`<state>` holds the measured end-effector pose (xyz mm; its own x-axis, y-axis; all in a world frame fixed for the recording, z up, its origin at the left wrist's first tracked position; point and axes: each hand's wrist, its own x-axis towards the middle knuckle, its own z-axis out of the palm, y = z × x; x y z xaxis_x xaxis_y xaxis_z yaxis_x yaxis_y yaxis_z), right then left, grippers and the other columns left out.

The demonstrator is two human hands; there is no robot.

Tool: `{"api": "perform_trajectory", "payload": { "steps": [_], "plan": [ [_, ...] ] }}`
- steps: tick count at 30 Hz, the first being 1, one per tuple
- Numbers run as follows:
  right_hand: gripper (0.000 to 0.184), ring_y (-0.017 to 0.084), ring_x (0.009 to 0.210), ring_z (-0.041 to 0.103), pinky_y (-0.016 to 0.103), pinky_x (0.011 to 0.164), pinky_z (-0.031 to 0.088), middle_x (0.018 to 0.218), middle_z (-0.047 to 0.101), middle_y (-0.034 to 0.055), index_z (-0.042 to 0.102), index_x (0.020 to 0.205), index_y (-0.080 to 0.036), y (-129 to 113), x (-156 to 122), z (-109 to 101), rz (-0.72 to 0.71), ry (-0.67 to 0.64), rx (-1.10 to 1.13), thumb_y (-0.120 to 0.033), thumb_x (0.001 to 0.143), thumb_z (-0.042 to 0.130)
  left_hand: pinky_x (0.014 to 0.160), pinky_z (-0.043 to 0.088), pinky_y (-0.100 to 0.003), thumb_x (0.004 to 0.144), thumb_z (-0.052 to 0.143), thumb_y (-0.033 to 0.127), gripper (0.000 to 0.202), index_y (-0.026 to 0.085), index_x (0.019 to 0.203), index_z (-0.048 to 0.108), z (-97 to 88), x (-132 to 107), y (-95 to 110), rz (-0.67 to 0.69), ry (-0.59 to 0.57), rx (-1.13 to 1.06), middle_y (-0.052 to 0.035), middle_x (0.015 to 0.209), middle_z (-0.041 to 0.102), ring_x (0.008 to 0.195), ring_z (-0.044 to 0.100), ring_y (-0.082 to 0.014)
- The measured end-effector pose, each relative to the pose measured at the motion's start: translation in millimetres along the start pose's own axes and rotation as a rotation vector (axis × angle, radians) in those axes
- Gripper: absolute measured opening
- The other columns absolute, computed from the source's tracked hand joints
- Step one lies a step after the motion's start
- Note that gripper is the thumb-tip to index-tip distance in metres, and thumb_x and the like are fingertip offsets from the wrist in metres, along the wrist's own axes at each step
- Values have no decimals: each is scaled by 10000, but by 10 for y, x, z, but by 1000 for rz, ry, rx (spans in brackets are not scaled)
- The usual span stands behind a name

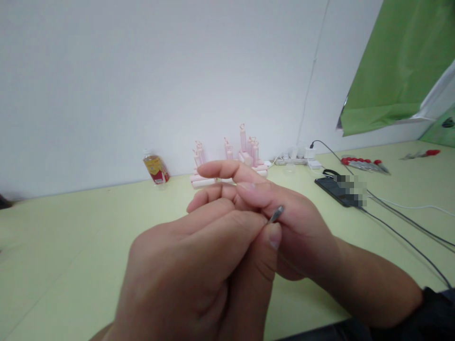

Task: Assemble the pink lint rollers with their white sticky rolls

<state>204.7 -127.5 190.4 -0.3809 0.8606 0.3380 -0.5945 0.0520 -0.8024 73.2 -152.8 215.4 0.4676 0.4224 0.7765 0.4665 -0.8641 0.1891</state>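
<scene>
My left hand is closed in front, its thumb and index finger pinching a slim metal tool. Only the tool's grey, flattened tip shows; the rest is hidden in the fist, so its kind is unclear. That tip points up and right, close against the thumb base of my right hand. Behind the left hand, my right hand has its index finger stretched out to the left and its other fingers loosely bent. Its thumb lies over the left hand's knuckles. The right palm is partly covered.
By the wall stand a bottle with a yellow and red label and several pink tubes among pink-and-white pieces. A power strip, a black phone with cables, and several red-ended metal tools lie right on the pale green table.
</scene>
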Motion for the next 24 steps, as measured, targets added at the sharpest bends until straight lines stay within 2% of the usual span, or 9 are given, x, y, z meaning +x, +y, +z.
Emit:
{"api": "perform_trajectory", "payload": {
  "steps": [6, 12, 17, 24],
  "plan": [
    [329, 278, 1029, 678, 463, 988, 518, 1011, 736, 79, 690, 1119, -226, -7, 6, 1, 5, 18, -33, -425, 857, 675, 676, 568, -183, 919, 608, 183, 267, 213, 655, 587, 14, -1, -34, 14, 8, -14, 32, 722, 653, 697, 632, -87],
    [316, 263, 1067, 661, 455, 1048, 473, 1035, 734, 55, 674, 1135, -245, -1, 6, -12, 34, -8, -3, -412, 867, 666, 653, 564, -192, 917, 600, 189, 294, 203, 626, 551, 16, -17, -11, 11, 14, -1, 33, 688, 639, 659, 621, -89],
    [345, 294, 1059, 663, 501, 1043, 473, 1028, 735, 77, 673, 1143, -219, -11, -1, -2, 40, 0, 7, -389, 843, 675, 691, 568, -187, 911, 606, 172, 274, 210, 643, 562, 16, 34, 9, -9, 3, 21, 37, 686, 623, 692, 628, -85],
    [360, 288, 1040, 675, 510, 1038, 479, 1022, 736, 76, 675, 1138, -222, -4, 0, -4, 20, -3, 8, -414, 833, 690, 621, 545, -170, 913, 607, 185, 260, 214, 656, 574, 5, -14, -31, 19, 16, 16, 43, 707, 661, 673, 625, -78]
  ]
}}
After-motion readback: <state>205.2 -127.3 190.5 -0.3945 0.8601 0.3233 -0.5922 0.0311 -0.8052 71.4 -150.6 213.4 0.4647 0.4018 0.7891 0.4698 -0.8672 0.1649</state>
